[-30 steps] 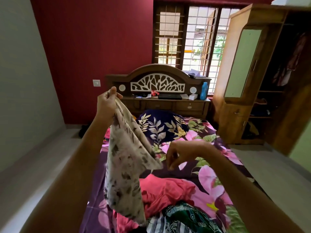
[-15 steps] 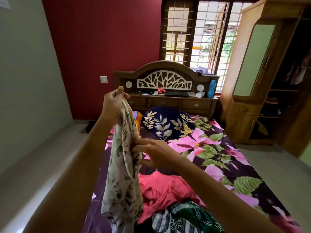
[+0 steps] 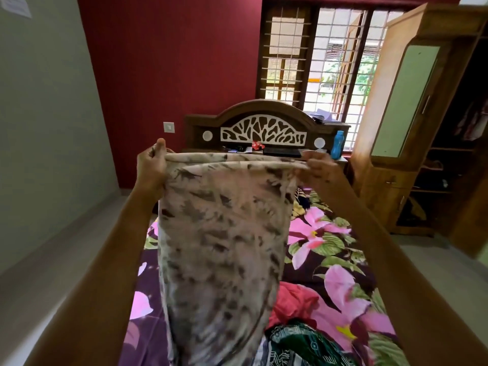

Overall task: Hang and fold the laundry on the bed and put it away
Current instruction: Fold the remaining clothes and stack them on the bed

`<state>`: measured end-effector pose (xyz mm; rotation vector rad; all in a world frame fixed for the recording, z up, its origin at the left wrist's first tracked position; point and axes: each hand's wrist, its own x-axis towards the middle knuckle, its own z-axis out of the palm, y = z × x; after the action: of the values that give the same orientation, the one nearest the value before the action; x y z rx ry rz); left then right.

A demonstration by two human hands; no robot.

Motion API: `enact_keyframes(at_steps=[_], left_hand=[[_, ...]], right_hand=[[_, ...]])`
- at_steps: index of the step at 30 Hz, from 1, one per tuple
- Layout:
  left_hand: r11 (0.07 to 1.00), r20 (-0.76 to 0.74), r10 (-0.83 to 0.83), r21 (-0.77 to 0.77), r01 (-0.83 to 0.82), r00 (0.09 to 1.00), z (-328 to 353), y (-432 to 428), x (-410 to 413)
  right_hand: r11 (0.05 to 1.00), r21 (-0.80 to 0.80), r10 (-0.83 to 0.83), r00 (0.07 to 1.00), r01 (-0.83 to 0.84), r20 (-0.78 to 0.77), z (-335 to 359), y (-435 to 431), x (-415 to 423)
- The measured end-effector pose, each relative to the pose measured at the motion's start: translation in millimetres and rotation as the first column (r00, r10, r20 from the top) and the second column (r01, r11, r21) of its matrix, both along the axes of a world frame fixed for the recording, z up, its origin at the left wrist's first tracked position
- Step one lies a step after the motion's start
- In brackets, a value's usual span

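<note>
A person's left hand [image 3: 151,169] and right hand [image 3: 318,169] each pinch a top corner of a mottled cloth [image 3: 224,247], holding it stretched and hanging above a floral bed [image 3: 340,260] where red [image 3: 293,299] and green [image 3: 301,344] laundry lies beside it.

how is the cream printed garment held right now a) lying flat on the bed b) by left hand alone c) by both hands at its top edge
c: the left hand and the right hand each grip one top corner of the cream printed garment, which hangs between them.
</note>
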<state>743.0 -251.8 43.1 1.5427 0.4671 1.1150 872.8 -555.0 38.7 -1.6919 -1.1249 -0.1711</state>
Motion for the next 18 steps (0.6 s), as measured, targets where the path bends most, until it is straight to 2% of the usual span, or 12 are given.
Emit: enact_keyframes(at_steps=[2,4,8,10,11,12,13,14,15,16,17,18], left_hand=[[1.0,0.037,-0.003,-0.008,0.004,0.999,8.9,-11.3,3.8],[1.0,0.055,0.005,0.001,-0.005,0.998,12.8,-17.9,6.7],[0.999,-0.02,-0.036,0.012,0.036,0.999,1.4,-12.0,7.1],[0.983,-0.222,-0.029,0.171,0.068,0.975,-6.2,-8.2,7.7],[0.951,-0.381,0.054,0.3,0.069,0.923,-9.1,-8.7,8.1],[0.9,-0.515,0.193,0.432,0.058,0.835,-10.9,-11.7,8.1],[0.846,-0.572,0.309,0.53,0.055,0.76,-11.7,-17.0,8.6],[0.812,-0.562,0.333,0.579,0.071,0.757,-10.5,-26.0,10.2],[0.802,-0.522,0.243,0.582,0.133,0.818,-7.5,-38.1,12.0],[0.796,-0.465,0.056,0.555,0.241,0.884,-3.3,-53.2,12.7],[0.763,-0.408,-0.151,0.531,0.369,0.9,-0.2,-68.6,15.7],[0.702,-0.379,-0.317,0.523,0.484,0.87,1.1,-84.3,19.2]], right_hand=[[0.991,0.014,0.135,0.964,-0.135,-0.229,8.4,1.4,-7.7],[0.995,0.043,0.102,0.968,-0.095,-0.229,6.2,3.0,-13.1],[0.956,0.29,0.06,0.945,0.038,-0.322,5.7,-2.3,-6.7],[0.944,0.329,0.096,0.925,0.033,-0.369,7.5,1.5,-8.7],[0.939,0.344,0.126,0.911,0.018,-0.392,8.4,5.4,-12.1],[0.932,0.361,0.162,0.893,0.001,-0.42,10.4,10.7,-16.6],[0.928,0.373,0.19,0.877,-0.014,-0.44,13.0,16.6,-21.1],[0.929,0.37,0.206,0.868,-0.029,-0.451,14.8,23.1,-25.4],[0.939,0.341,0.204,0.875,-0.047,-0.439,15.4,30.2,-30.3],[0.956,0.286,0.184,0.893,-0.065,-0.41,14.6,37.8,-36.6],[0.973,0.22,0.155,0.916,-0.076,-0.37,12.1,45.2,-42.1],[0.983,0.165,0.134,0.933,-0.082,-0.335,9.2,51.6,-47.4]])
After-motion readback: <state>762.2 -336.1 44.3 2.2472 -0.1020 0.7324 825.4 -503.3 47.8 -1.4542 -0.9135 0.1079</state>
